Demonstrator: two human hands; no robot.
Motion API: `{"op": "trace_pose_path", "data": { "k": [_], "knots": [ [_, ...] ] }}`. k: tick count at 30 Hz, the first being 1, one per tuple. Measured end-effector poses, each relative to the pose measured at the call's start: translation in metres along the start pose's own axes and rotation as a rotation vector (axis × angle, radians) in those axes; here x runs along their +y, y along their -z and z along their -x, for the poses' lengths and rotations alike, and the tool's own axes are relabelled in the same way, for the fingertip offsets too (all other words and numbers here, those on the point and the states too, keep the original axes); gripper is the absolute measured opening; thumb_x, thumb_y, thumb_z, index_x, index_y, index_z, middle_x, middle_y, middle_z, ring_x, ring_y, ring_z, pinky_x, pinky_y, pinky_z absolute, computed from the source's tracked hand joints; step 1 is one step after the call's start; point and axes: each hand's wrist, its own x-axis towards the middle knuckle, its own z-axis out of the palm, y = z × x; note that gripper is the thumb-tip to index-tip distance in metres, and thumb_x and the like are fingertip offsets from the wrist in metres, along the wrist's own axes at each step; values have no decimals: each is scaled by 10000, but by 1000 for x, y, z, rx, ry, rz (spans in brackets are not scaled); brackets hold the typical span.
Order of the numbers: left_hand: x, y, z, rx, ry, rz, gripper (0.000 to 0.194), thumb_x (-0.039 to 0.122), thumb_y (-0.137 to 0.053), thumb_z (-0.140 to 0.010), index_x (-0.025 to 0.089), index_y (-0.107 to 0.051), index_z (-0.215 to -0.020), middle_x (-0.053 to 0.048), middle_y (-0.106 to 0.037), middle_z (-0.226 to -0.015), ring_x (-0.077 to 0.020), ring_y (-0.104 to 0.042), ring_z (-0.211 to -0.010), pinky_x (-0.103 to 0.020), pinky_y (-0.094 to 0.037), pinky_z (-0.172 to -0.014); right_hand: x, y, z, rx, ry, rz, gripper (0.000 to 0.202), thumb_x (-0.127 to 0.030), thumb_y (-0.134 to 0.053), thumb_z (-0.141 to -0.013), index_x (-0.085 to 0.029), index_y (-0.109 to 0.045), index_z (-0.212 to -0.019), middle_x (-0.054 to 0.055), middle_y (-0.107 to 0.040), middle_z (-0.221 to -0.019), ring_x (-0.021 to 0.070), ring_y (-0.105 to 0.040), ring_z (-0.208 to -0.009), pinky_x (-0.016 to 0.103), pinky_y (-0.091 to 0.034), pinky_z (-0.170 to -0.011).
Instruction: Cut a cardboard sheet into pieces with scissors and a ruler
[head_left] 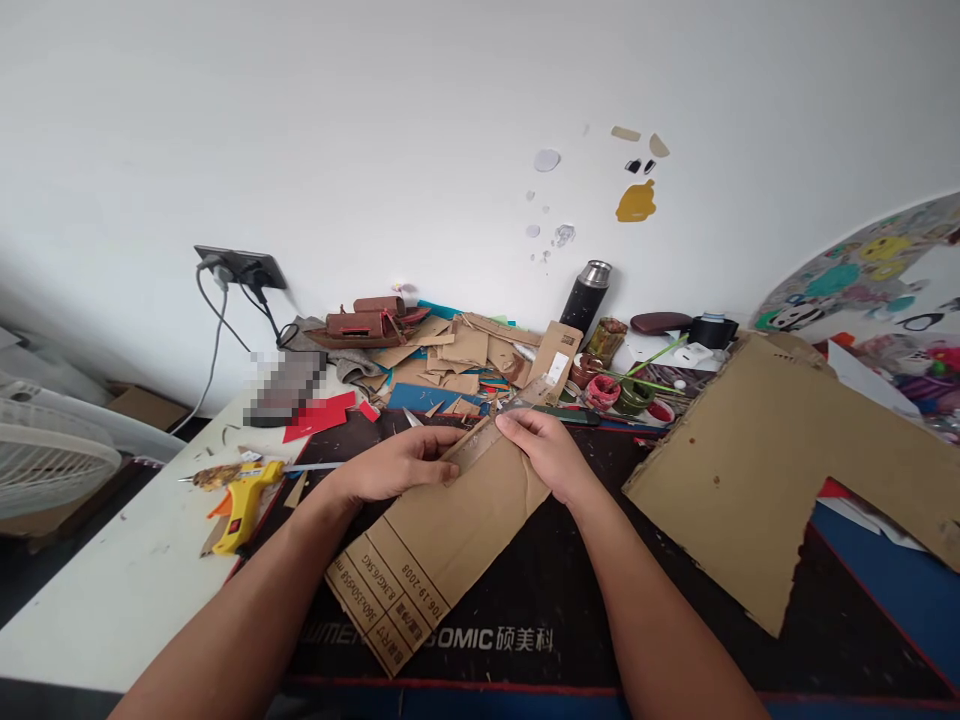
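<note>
A long piece of brown cardboard (457,540) with printed lettering at its lower end lies tilted across the middle, above a black mat. My left hand (409,462) is closed on its left edge, thumb on top and the other fingers partly hidden. Near the upper end my right hand (541,445) pinches the board, thumb on the face. Between the hands a shiny strip that looks like transparent tape (480,445) runs along the cardboard. Just beyond the right hand lies a dark green utility knife (574,415), and a pointed blade tip (411,417) shows past the left hand.
A yellow glue gun (244,505) lies at left on the white table. Behind are cardboard scraps (461,345), a brown model boat (367,328), a black thermos (589,298) and paint jars (602,391). A large cardboard sheet (720,480) covers the mat (570,600) at right.
</note>
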Motion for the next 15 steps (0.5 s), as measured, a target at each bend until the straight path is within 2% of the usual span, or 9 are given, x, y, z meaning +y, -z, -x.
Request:
{"op": "trace_pose_path", "data": {
  "k": [8, 12, 15],
  "knots": [
    [6, -4, 0, 47, -24, -19, 493, 318, -775, -877, 255, -740, -1365, -81, -769, -1282, -288, -724, -1081, -347, -563, -875, -3, -3, 2, 37, 24, -16, 394, -612, -829, -803, -222, -842, -859, 25, -789, -861, 244, -670, -821, 344, -483, -784],
    [10, 0, 2, 80, -45, 12, 544, 325, -827, -854, 267, -724, -1385, -94, -732, -1392, -300, -685, -1216, -380, -545, -978, -4, -3, 2, 85, 36, -59, 399, -624, -840, -791, -226, -833, -821, 30, -795, -867, 254, -684, -845, 353, -490, -806],
    [12, 6, 9, 127, -28, 71, 555, 412, -874, -820, 252, -754, -1338, -109, -729, -1407, -331, -671, -1260, -407, -533, -1017, -4, -1, 1, 150, 14, -137, 426, -640, -879, -734, -224, -829, -812, 36, -809, -868, 275, -704, -859, 364, -514, -798]
  ]
}}
